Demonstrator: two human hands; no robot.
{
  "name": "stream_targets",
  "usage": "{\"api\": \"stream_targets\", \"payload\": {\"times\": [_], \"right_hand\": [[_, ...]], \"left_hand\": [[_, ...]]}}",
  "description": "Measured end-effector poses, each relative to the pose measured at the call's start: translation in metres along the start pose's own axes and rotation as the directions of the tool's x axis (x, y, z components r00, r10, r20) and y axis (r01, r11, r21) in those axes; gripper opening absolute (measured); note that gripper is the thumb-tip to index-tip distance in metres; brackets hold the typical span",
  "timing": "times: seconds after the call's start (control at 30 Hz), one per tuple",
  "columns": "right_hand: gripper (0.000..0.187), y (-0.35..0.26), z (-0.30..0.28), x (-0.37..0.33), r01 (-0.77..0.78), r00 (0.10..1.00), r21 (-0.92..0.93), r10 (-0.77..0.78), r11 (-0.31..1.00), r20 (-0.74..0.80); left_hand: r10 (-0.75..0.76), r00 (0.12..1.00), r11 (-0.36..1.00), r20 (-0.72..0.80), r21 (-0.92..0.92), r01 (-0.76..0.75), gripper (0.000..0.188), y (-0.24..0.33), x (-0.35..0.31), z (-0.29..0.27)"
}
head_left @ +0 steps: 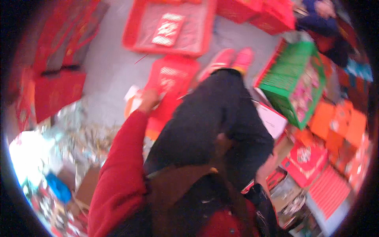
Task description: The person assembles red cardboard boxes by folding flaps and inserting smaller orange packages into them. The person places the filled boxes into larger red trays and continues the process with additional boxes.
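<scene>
My left hand [150, 99], at the end of a red sleeve, is over the near part of a flat red piece [169, 73] with a pale printed patch, left of my legs. Right beside that hand is a white and orange item [133, 99]; blur hides whether my fingers grip it. My right hand [223, 143] seems to rest low over my dark trousers, dim and smeared, its fingers not distinguishable. Beyond the flat piece, a red plastic tray [128, 37] holds a red and white striped packet [169, 29].
To the right stands a green basket [272, 85] with pink contents, near orange boxes [335, 118] and a red box [304, 162]. Red bags [59, 93] stand at left, above scattered scraps [92, 138]. Another person [321, 25] is at the far right.
</scene>
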State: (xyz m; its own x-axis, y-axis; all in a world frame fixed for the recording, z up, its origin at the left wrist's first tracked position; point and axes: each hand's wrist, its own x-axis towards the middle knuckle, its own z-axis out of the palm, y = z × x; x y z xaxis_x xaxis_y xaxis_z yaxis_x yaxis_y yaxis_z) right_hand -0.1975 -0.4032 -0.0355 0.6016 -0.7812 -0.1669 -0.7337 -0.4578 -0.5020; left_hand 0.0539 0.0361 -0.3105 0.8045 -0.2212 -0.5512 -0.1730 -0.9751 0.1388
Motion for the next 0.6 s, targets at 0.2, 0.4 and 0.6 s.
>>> {"api": "stream_targets", "payload": {"times": [0.2, 0.4, 0.6], "right_hand": [[0.026, 0.006, 0.01, -0.016, 0.157, 0.973, 0.033, -0.148, 0.987, -0.175], [0.044, -0.12, -0.016, -0.057, 0.575, 0.806, 0.116, -0.535, 0.81, -0.255], [0.06, -0.209, -0.02, -0.119, 0.835, 0.532, 0.295, -0.817, 0.464, -0.221]], "left_hand": [[0.046, 0.995, 0.898, -0.084, -0.434, -0.079, 0.024, -0.008, -0.081, -0.188], [0.033, 0.778, 0.547, -0.627, -0.64, -0.539, 0.018, 0.067, -0.211, -0.289], [0.411, 0.752, 0.45, -0.515, -0.603, -0.659, 0.008, 0.182, -0.288, -0.275]]}}
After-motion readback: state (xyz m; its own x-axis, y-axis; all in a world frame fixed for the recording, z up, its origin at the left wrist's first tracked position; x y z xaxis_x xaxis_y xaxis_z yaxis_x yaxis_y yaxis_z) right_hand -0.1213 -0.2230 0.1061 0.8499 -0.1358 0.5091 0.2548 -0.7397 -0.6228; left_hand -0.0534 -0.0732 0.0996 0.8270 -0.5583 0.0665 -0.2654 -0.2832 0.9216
